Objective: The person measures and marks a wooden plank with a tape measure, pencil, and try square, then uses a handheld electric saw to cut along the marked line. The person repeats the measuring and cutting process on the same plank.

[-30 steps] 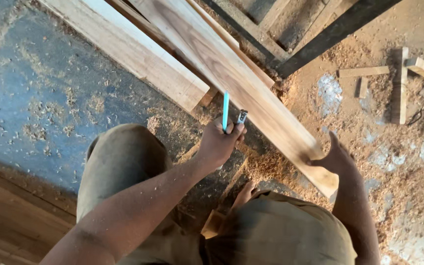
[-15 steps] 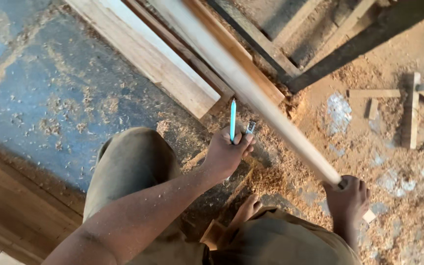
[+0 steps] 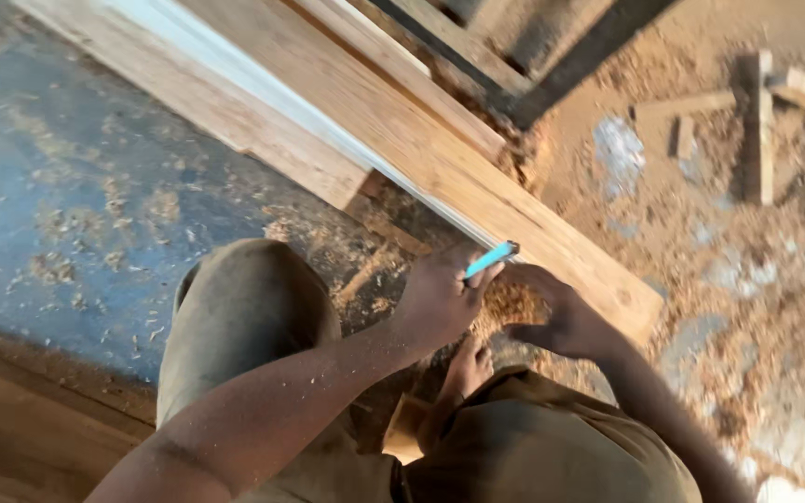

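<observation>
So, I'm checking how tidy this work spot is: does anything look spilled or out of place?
Sawdust lies thick across the floor, and loose wood offcuts are scattered at odd angles upper right. The left hand holds a blue pen by the plank.

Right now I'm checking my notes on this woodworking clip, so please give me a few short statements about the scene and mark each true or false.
1. The left hand holds a light blue pen. True.
2. The right hand is raised high above the plank. False: it sits low at the plank's near edge.
3. Sawdust covers the ground to the right. True.
4. The plank stands upright on its end. False: it lies slanted across the view.
5. Short wooden offcuts lie at the upper right. True.
</observation>
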